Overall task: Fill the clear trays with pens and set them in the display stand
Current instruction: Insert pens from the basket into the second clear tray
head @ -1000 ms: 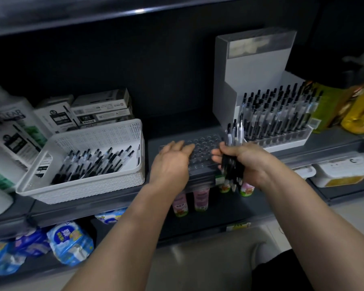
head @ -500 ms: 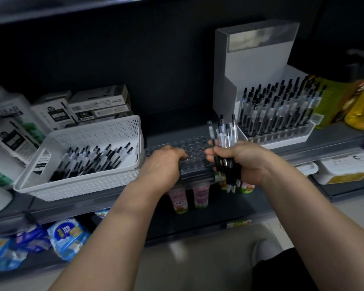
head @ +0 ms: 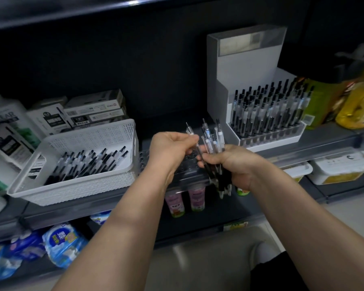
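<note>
My right hand point(head: 233, 164) grips a bunch of black-and-clear pens point(head: 213, 141), tips down, over the shelf's front edge. My left hand point(head: 170, 148) pinches a single pen point(head: 190, 131) at the bunch's left side. Beneath both hands lies an empty clear tray point(head: 187, 164) with rows of round holes, partly hidden. At the right stands the white display stand point(head: 246, 66), its front step holding a clear tray full of upright pens point(head: 269, 114). A white perforated basket point(head: 82, 179) at the left holds several loose pens point(head: 88, 162).
Pen boxes point(head: 95, 110) and white bottles point(head: 6, 133) sit behind the basket. Yellow and green packages point(head: 355, 106) crowd the shelf right of the stand. Small bottles point(head: 185, 200) and blue packs point(head: 59, 242) fill the shelf below, white tubs point(head: 340, 166) at the right.
My left hand has lifted off the empty clear tray and taken one pen from the bunch. My right hand has raised the bunch slightly.
</note>
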